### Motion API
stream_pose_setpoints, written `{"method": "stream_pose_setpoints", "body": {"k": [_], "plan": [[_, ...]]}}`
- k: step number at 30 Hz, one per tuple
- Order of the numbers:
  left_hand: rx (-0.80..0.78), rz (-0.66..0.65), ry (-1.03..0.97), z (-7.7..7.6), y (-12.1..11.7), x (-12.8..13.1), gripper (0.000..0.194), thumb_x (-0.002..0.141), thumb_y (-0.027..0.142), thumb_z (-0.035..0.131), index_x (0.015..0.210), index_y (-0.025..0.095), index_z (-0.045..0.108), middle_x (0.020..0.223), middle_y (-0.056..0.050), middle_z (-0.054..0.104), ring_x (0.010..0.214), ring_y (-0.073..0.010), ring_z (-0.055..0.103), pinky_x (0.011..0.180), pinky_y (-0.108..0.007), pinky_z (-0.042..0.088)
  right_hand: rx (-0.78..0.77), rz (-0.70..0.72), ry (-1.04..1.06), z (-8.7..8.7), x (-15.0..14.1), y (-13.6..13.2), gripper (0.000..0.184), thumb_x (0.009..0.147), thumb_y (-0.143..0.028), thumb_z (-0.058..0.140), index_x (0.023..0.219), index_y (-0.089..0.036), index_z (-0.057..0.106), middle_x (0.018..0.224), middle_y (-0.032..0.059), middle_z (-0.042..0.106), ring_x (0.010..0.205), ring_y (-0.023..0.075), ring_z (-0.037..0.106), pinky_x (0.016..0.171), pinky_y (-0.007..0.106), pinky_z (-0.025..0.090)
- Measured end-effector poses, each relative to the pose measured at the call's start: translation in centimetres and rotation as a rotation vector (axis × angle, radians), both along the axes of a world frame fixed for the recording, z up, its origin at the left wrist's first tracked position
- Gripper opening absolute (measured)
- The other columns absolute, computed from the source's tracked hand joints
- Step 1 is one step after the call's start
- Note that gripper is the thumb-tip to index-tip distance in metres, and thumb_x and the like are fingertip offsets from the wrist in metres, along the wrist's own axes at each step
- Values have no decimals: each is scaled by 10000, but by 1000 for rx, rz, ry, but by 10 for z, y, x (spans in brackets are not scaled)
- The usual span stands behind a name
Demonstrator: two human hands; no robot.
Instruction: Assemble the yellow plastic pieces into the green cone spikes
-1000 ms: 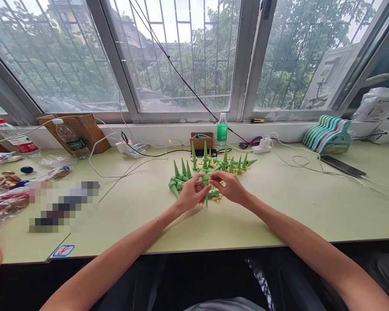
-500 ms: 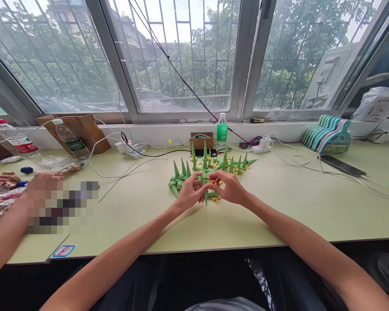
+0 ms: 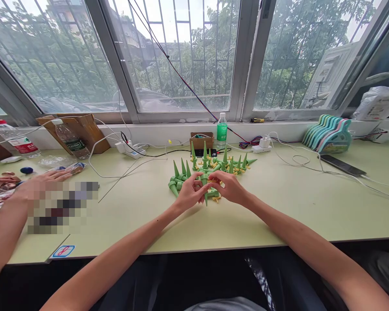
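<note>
My left hand (image 3: 192, 191) is closed around a green watering spike (image 3: 205, 178), its pointed end turned down. Against the spike's right side, my right hand (image 3: 231, 186) is pinched with thumb and fingers together. Yellow shows near those fingertips, but what they grip is mostly hidden. Behind both hands stand and lie several more green watering spikes (image 3: 225, 160), some upright with small yellow valves at their sides. One loose yellow valve (image 3: 216, 199) lies on the table just below my right hand.
At the left, a co-worker's hand (image 3: 48, 181) rests among plastic-wrapped items. A green-labelled bottle (image 3: 222, 131), a small cardboard box (image 3: 202, 140) and power strips with cables (image 3: 134, 151) line the back. To the right are a phone (image 3: 342, 165) and a row of pastel plastic pieces (image 3: 327, 134).
My hands and the watering spike stay nearly in place, with a slight shift of my right fingers. The co-worker's hand at left has moved and flattened onto the items.
</note>
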State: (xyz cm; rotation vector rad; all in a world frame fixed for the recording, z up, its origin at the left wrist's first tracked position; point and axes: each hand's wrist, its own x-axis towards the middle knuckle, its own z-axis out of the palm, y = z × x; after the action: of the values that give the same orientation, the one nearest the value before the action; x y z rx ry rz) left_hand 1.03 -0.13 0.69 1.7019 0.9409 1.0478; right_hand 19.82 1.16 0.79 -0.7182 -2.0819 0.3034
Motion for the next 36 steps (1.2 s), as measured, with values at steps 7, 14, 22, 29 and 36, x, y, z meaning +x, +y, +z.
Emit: {"method": "stream_pose_setpoints", "body": {"k": [7,14,22,29,36], "plan": [[20,-1,11,-1,-1,0,527,807,511,630,1172,189,427,638,45,568,387,-105,544,366,-195,383,0,14,1,1,0,1,117,931,-284,532,918,-183,591,825,36,626,620,112,508,608,241,439],[59,5,39,-5,1,-1,492,828,499,610,1172,198,427,618,57,538,382,-104,535,369,-191,366,0,12,-1,2,0,0,147,936,-307,525,901,-183,596,796,34,616,595,108,488,578,237,419],[81,8,64,-6,2,-2,465,841,475,605,1174,204,426,584,81,484,376,-92,522,376,-183,361,-1,18,2,2,-1,-1,130,932,-278,529,881,-180,597,781,32,612,610,111,494,585,236,419],[98,15,90,-6,1,-2,456,841,473,599,1169,205,430,573,89,470,377,-86,521,385,-178,360,1,23,2,4,-2,-2,107,925,-234,527,864,-178,596,773,29,611,622,114,510,601,238,428],[105,9,107,-4,-1,-2,430,846,467,592,1152,207,439,583,88,476,389,-85,522,409,-188,381,3,24,10,6,-2,-3,125,930,-252,514,869,-181,597,777,38,632,641,125,542,617,250,451]]}}
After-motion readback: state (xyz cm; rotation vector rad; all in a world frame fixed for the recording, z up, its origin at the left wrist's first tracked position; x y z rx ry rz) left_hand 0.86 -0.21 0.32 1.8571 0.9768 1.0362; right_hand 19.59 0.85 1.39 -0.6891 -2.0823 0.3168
